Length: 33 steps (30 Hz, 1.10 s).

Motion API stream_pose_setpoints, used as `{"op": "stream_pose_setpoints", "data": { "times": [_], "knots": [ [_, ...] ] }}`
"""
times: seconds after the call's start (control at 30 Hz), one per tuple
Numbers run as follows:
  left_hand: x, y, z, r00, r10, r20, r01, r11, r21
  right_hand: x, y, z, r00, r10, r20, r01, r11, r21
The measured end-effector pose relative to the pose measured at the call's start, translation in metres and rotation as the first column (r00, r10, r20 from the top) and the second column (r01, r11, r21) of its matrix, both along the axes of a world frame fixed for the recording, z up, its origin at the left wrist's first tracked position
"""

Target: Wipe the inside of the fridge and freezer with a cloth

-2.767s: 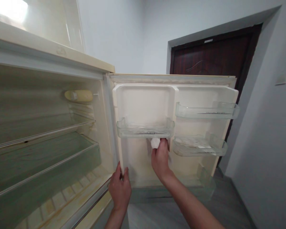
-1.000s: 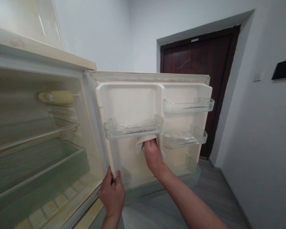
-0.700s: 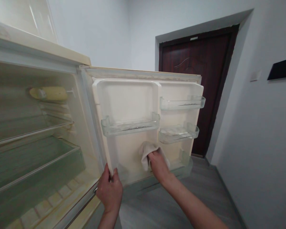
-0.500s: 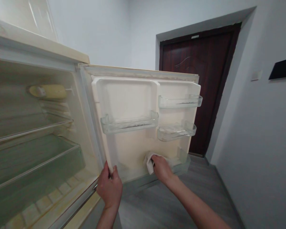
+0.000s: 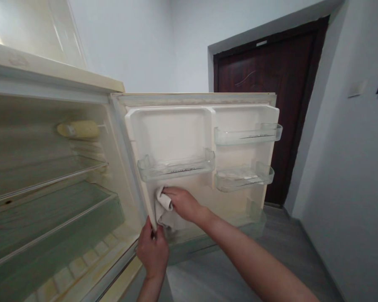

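An open fridge door point(image 5: 176, 130) faces me, cream inside, with clear plastic racks. My right hand point(image 5: 182, 203) presses a white cloth point(image 5: 162, 205) against the door's inner panel, just under the left rack point(image 5: 176, 167) and close to the hinge-side edge. The fingers are closed on the cloth. My left hand point(image 5: 153, 251) grips the lower inner edge of the door, fingers wrapped round it, right below the cloth.
The fridge cabinet point(image 5: 50, 188) at left holds glass shelves and a yellowed lamp cover point(image 5: 78, 129). Two more clear racks point(image 5: 247, 134) hang on the door's right side. A dark wooden room door point(image 5: 271, 71) stands behind. Grey floor point(image 5: 227, 272) lies below.
My right hand has swept the cloth from under the left rack down to the door's bottom, then up and left towards the hinge-side edge. My left hand keeps its hold on the door.
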<state>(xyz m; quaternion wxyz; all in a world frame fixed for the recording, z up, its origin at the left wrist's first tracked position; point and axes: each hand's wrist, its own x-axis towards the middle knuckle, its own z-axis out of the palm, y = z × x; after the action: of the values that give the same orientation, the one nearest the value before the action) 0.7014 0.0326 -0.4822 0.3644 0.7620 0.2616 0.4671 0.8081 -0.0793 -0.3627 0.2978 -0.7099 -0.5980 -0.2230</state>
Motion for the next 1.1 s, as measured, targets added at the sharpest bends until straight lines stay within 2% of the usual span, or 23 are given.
{"op": "stream_pose_setpoints", "data": {
  "times": [0.07,0.2,0.27,0.33,0.47,0.6,0.67,0.7,0.8,0.87,0.9,0.93,1.0,1.07,1.1],
  "knots": [
    [0.0,-0.001,0.001,1.0,0.006,0.002,-0.006,1.0,-0.007,0.002,-0.008,-0.02,0.997,0.019,0.068,-0.006,0.983,-0.183],
    [0.0,-0.003,0.003,1.0,0.023,-0.002,-0.023,1.0,-0.02,0.002,-0.031,-0.054,0.995,0.027,0.095,0.026,0.859,-0.511],
    [0.0,-0.004,0.003,1.0,0.021,-0.004,-0.021,1.0,-0.021,0.004,-0.044,-0.065,0.997,-0.043,0.071,0.078,0.787,-0.612],
    [-0.001,-0.004,0.004,1.0,0.021,-0.008,-0.022,1.0,-0.021,0.007,-0.06,-0.072,0.983,-0.177,0.046,0.16,0.713,-0.683],
    [-0.001,-0.005,0.005,0.999,0.034,-0.02,-0.035,0.999,-0.031,0.015,-0.106,-0.07,0.921,-0.389,0.003,0.257,0.603,-0.755],
    [0.0,-0.008,0.008,0.999,0.036,-0.033,-0.037,0.998,-0.043,0.02,-0.16,-0.052,0.797,-0.603,-0.034,0.37,0.532,-0.761],
    [0.001,-0.011,0.009,0.999,0.041,-0.034,-0.042,0.998,-0.049,0.02,-0.184,-0.043,0.741,-0.671,-0.005,0.434,0.485,-0.759],
    [0.001,-0.012,0.01,0.998,0.046,-0.035,-0.047,0.997,-0.053,0.02,-0.193,-0.04,0.717,-0.698,-0.004,0.463,0.48,-0.745],
    [0.001,-0.013,0.01,0.998,0.053,-0.039,-0.055,0.997,-0.059,0.014,-0.203,-0.037,0.628,-0.772,-0.099,0.587,0.553,-0.591],
    [0.0,-0.012,0.009,0.998,0.05,-0.039,-0.052,0.997,-0.055,0.006,-0.191,-0.039,0.554,-0.773,-0.311,0.652,0.634,-0.416],
    [0.0,-0.011,0.008,0.998,0.048,-0.039,-0.05,0.997,-0.053,0.001,-0.179,-0.041,0.512,-0.724,-0.463,0.661,0.676,-0.326],
    [-0.001,-0.01,0.008,0.998,0.048,-0.039,-0.05,0.997,-0.053,-0.004,-0.163,-0.043,0.474,-0.625,-0.62,0.647,0.725,-0.237],
    [-0.002,-0.008,0.008,0.998,0.047,-0.043,-0.05,0.997,-0.059,-0.015,-0.126,-0.045,0.395,-0.28,-0.875,0.568,0.823,-0.007],
    [-0.004,-0.006,0.009,0.998,0.038,-0.056,-0.042,0.997,-0.068,-0.021,-0.087,-0.043,0.362,0.024,-0.932,0.45,0.871,0.197],
    [-0.005,-0.005,0.009,0.997,0.033,-0.064,-0.037,0.997,-0.073,-0.021,-0.071,-0.04,0.358,0.106,-0.928,0.404,0.878,0.256]
  ]
}}
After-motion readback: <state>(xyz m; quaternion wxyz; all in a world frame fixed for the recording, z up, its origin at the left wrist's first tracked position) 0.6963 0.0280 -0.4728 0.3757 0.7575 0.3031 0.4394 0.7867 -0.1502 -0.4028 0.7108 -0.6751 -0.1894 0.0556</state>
